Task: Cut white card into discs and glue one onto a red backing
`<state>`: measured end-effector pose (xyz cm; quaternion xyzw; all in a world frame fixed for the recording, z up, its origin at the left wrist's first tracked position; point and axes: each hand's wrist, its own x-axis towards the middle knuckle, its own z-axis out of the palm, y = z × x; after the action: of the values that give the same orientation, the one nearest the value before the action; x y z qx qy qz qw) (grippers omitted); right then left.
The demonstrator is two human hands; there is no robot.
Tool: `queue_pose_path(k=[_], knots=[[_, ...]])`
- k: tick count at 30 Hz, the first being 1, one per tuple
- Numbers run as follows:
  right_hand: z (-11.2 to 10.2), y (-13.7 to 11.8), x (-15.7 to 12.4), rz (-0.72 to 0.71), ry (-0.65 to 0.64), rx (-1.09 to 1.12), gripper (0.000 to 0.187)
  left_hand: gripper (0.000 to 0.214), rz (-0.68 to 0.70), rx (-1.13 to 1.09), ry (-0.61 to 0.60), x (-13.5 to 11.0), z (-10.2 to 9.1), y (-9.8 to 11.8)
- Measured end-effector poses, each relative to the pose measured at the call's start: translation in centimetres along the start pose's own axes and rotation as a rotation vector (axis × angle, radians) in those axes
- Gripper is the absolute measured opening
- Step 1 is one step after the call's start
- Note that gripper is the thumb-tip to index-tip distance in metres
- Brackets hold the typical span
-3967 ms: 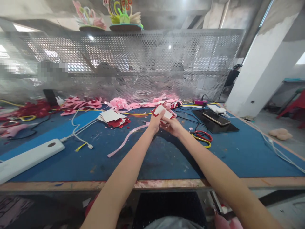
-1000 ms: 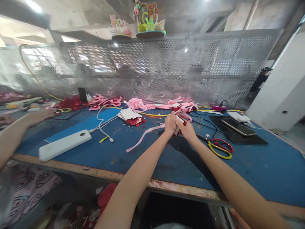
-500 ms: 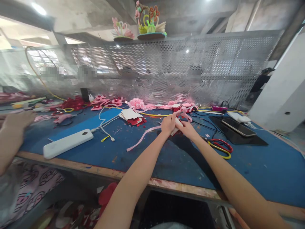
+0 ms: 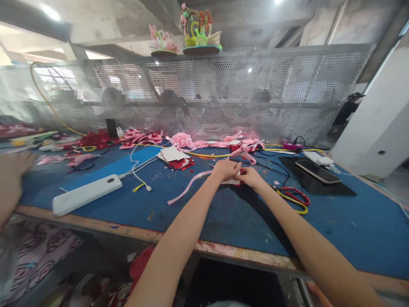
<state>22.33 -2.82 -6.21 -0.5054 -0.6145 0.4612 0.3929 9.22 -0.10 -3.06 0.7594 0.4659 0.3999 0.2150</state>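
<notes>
My left hand and my right hand meet over a small white card with red along its edge, low over the blue table. The fingertips of my right hand close on the card's edge. My left fingers are bent and pressed together beside them; what they pinch is hidden. A pink ribbon trails from behind my left wrist toward the lower left. Just beyond my hands lies a pink glue gun.
White and red cards lie left of my hands, near a white power bank. To the right are red-and-yellow-handled scissors and a phone on a black mat. Pink ribbon pieces line the back. A co-worker's hand is at far left.
The white card was tilted up between my hands and now sits lower and flatter. My left hand has turned over it, fingers toward my right hand. The glue gun shows more fully.
</notes>
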Motion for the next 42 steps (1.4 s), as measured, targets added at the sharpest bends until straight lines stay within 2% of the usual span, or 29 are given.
queue_pose_path(k=[4,8,11,15,18,26,31,35,38,40,42], knots=[[-0.2,-0.4,0.1,-0.018,0.039,0.105,0.019,0.042,-0.011,-0.078,0.082,0.6,-0.1,0.0],[-0.3,-0.5,0.7,-0.082,0.144,0.232,0.017,0.058,-0.052,-0.176,0.256,1.6,-0.6,-0.3],[-0.1,-0.3,1.1,-0.109,0.220,0.291,0.018,0.061,-0.063,-0.212,0.337,2.0,-0.8,-0.5],[0.4,0.0,1.3,-0.120,0.308,0.321,0.021,0.051,-0.059,-0.194,0.345,1.7,-0.2,-0.7],[0.7,0.2,1.2,-0.123,0.327,0.337,0.024,0.041,-0.078,-0.139,0.351,1.3,0.2,-0.6],[1.3,-0.1,0.8,-0.122,0.321,0.409,0.021,0.044,-0.072,0.057,0.335,0.8,-0.8,0.5],[1.1,-0.8,0.3,-0.121,0.392,0.490,0.044,0.045,-0.031,0.254,0.288,-0.1,-0.6,1.9],[1.6,-1.2,0.1,-0.107,0.436,0.572,0.049,0.045,0.001,0.334,0.341,-0.7,-0.2,2.5],[2.0,-1.4,0.2,-0.109,0.444,0.630,0.048,0.050,-0.047,0.356,0.422,-0.9,-0.2,2.3],[2.1,-1.4,0.2,-0.117,0.446,0.658,0.047,0.052,-0.103,0.402,0.395,-0.8,-0.2,2.1],[2.0,-1.4,0.2,-0.119,0.446,0.678,0.046,0.054,-0.129,0.447,0.308,-0.7,-0.2,2.0]])
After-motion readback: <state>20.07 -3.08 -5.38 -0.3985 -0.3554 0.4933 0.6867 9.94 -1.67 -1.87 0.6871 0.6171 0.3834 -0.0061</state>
